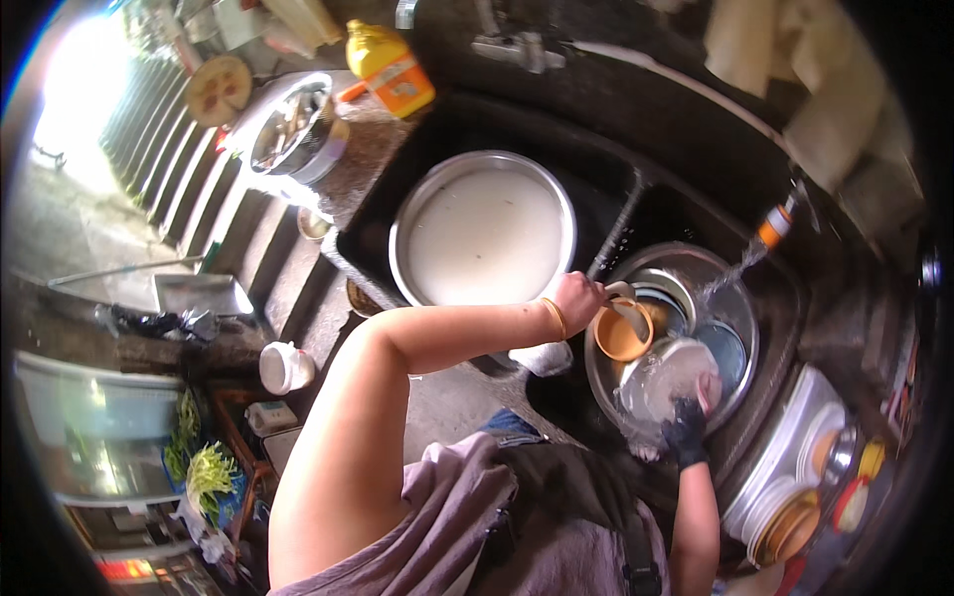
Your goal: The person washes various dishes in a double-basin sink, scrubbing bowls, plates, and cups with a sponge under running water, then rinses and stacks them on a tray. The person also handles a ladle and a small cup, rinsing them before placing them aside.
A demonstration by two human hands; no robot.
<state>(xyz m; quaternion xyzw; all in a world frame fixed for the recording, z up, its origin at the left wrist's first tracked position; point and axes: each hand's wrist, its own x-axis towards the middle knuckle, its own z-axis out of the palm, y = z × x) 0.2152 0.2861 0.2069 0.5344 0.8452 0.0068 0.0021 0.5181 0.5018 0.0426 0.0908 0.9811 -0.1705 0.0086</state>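
Note:
My left hand (577, 304), bare with a yellow bangle at the wrist, is closed around a pale spoon-like utensil (630, 311) at the left rim of a round metal basin (754, 350). The utensil reaches over an orange cup (624, 341). A dark glove covers my right hand (684, 433), which is at a whitish bowl (663, 372) in the basin. By its fingers is something pink (708, 391); its grip is unclear. A blue-grey dish (724, 350) and a metal bowl (674, 283) lie there too. Water runs in from an orange-and-white hose end (775, 225).
A wide metal pan (397, 231) of cloudy liquid fills the left sink bay. Bowls and dishes (782, 521) stand on a metal tray (775, 439) at right. A yellow jug (391, 71) and a steel pot (324, 153) stand upper left. Steps (246, 238) descend alongside.

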